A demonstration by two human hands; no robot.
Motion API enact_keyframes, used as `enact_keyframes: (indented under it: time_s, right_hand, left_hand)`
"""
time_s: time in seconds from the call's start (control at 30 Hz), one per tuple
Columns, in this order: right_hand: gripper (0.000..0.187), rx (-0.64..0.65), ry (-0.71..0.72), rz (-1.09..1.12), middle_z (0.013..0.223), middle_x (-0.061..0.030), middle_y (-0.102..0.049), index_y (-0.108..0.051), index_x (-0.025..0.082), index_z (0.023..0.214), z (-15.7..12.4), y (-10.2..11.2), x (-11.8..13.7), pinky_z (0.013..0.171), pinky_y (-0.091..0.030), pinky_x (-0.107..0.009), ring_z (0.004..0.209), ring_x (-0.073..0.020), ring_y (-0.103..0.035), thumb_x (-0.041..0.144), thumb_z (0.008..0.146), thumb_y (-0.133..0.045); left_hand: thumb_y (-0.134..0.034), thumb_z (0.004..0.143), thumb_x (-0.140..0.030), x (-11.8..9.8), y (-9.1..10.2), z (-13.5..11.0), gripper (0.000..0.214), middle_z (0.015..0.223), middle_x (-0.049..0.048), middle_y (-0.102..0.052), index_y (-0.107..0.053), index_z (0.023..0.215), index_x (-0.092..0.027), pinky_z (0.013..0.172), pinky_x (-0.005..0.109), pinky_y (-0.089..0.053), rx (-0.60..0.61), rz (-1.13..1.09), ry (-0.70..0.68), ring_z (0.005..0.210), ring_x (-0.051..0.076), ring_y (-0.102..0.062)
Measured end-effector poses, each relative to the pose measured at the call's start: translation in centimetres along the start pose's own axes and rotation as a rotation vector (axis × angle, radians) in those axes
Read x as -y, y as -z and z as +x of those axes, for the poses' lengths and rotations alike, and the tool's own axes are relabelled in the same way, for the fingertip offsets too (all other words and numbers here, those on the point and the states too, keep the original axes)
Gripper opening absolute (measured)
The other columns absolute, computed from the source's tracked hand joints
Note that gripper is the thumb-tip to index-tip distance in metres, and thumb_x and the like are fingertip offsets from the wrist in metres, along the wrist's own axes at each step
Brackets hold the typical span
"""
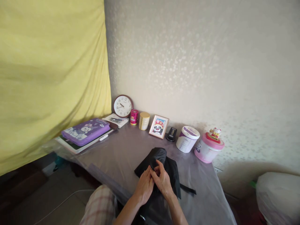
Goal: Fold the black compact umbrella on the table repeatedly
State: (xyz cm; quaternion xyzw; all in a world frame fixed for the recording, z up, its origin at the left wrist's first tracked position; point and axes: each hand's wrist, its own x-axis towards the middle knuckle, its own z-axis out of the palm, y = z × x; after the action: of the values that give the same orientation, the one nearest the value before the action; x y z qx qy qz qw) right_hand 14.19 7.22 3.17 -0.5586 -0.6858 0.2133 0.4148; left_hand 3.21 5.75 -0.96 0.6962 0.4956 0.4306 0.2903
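A black umbrella [157, 153] with loose, bunched cloth lies at the near part of the table, and its strap [188, 189] sticks out to the right. My left hand [144, 185] grips the cloth from the left, fingers straight and close together, its thumb hidden. Touching its fingertips, my right hand [162, 178] pinches the same cloth with bent fingers. The handle end of the umbrella is not clearly visible beneath my wrists.
Along the wall stand a clock [123, 106], a pink can [134, 117], a yellow-lidded tub [144, 121], a panda picture frame [158, 126], a black stapler-like item [172, 134], a white tub [187, 139] and a pink tub [208, 148]. Left lies a purple case [86, 131].
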Motion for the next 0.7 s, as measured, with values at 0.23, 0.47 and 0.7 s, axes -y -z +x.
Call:
enact_keyframes:
  time_s: [0.23, 0.47, 0.7]
  right_hand:
    - [0.029, 0.125, 0.147, -0.16, 0.078, -0.002, -0.067, -0.067, 0.019, 0.1, 0.4, 0.8, 0.4, 0.068, -0.051, -0.027, 0.069, -0.016, -0.062, 0.04, 0.084, -0.054]
    - [0.025, 0.14, 0.295, -0.213, 0.088, -0.0039, -0.067, -0.069, 0.023, 0.094, -0.1, 0.8, -0.3, 0.083, -0.047, -0.032, 0.087, -0.018, -0.062, 0.023, 0.09, -0.044]
    - [0.027, 0.094, 0.387, -0.338, 0.09, -0.0085, -0.064, -0.068, 0.019, 0.095, -0.9, -0.1, -0.8, 0.079, -0.046, -0.037, 0.083, -0.0218, -0.058, 0.011, 0.082, -0.046]
  left_hand:
    - [-0.03, 0.091, -0.024, -0.3, 0.0, -0.6, 0.042, 0.126, 0.0088, -0.058, -0.049, 0.127, -0.016, 0.103, 0.036, -0.04, -0.047, -0.048, 0.063, 0.12, 0.02, -0.051]
    - [-0.029, 0.082, -0.012, 1.0, 0.6, -1.2, 0.062, 0.148, 0.0084, -0.031, -0.019, 0.143, -0.014, 0.112, 0.038, -0.026, -0.194, -0.018, 0.136, 0.135, 0.017, -0.03]
    - [-0.03, 0.092, -0.033, -2.1, 1.6, 0.9, 0.04, 0.134, 0.0023, -0.052, -0.056, 0.122, -0.022, 0.113, 0.038, -0.024, -0.079, 0.014, -0.053, 0.129, 0.017, -0.039]
